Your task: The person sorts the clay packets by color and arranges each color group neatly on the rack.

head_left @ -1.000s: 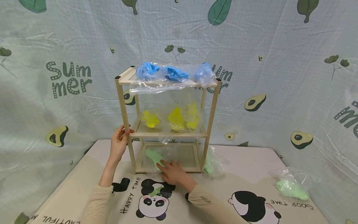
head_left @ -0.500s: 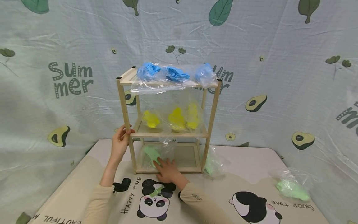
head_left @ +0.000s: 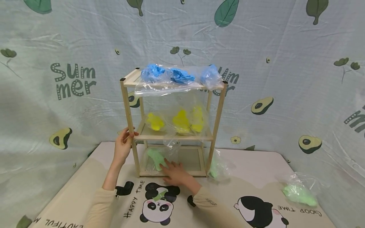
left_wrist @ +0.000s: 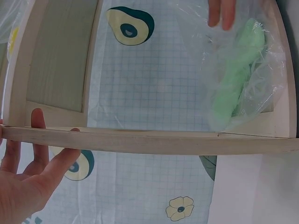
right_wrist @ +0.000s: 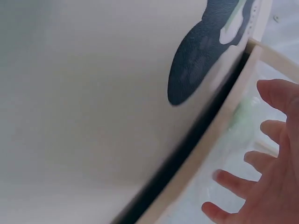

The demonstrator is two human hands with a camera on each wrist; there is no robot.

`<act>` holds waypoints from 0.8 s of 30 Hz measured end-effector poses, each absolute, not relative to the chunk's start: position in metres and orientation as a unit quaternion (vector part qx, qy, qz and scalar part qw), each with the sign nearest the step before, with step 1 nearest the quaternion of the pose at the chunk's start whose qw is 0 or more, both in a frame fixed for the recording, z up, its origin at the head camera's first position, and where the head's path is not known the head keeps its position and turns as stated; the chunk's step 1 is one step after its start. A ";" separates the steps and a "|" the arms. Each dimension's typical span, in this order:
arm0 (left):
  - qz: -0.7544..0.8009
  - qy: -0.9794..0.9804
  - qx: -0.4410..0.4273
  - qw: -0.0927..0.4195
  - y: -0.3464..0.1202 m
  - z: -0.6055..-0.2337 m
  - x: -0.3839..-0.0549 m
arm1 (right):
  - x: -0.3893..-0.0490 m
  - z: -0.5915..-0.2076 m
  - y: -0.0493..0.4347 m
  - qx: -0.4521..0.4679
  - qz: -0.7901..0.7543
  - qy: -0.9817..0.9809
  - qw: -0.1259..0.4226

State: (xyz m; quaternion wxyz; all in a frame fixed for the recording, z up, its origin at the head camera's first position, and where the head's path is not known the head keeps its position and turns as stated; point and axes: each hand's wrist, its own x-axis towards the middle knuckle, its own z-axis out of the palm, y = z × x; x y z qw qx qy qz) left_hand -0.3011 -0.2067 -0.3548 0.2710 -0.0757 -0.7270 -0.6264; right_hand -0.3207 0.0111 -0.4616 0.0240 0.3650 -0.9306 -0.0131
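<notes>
A small three-tier wooden shelf rack (head_left: 174, 138) stands on the table. My left hand (head_left: 123, 145) grips its front left post at the height of the middle tier, fingertips showing round the post (left_wrist: 187, 143) in the left wrist view. On the bottom tier, at its left side, lies a clear plastic bag with a light green lump (head_left: 155, 158) in it; what the lump is cannot be told. My right hand (head_left: 177, 174) is at the tier's front edge with fingers spread, the fingertips at the bag's right side. In the right wrist view the fingers (right_wrist: 233, 183) are apart and hold nothing.
Bagged crumpled blue things (head_left: 182, 76) lie on the top tier, and bagged yellow pieces (head_left: 181, 121) on the middle one. Another green bag (head_left: 217, 167) sits against the rack's right side. A further green bag (head_left: 299, 193) lies at the table's right.
My right hand shifts left, then back right along the bottom tier's front. The green bag moves slightly left and its top now stands up. My left hand stays on the post.
</notes>
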 end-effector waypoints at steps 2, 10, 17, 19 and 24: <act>-0.625 -0.728 -0.075 0.272 -0.207 -0.355 -0.301 | -0.318 -0.459 0.018 0.373 0.000 -0.927 0.030; -0.626 -0.728 -0.072 0.271 -0.206 -0.356 -0.302 | -0.304 -0.448 0.051 0.400 0.035 -0.912 0.089; -0.625 -0.731 -0.070 0.267 -0.206 -0.356 -0.301 | -0.289 -0.441 0.079 0.423 0.071 -0.892 0.146; -0.626 -0.729 -0.069 0.268 -0.206 -0.355 -0.301 | -0.286 -0.439 0.087 0.428 0.085 -0.884 0.165; -0.629 -0.726 -0.069 0.270 -0.205 -0.355 -0.302 | -0.285 -0.433 0.110 0.450 0.133 -0.840 0.274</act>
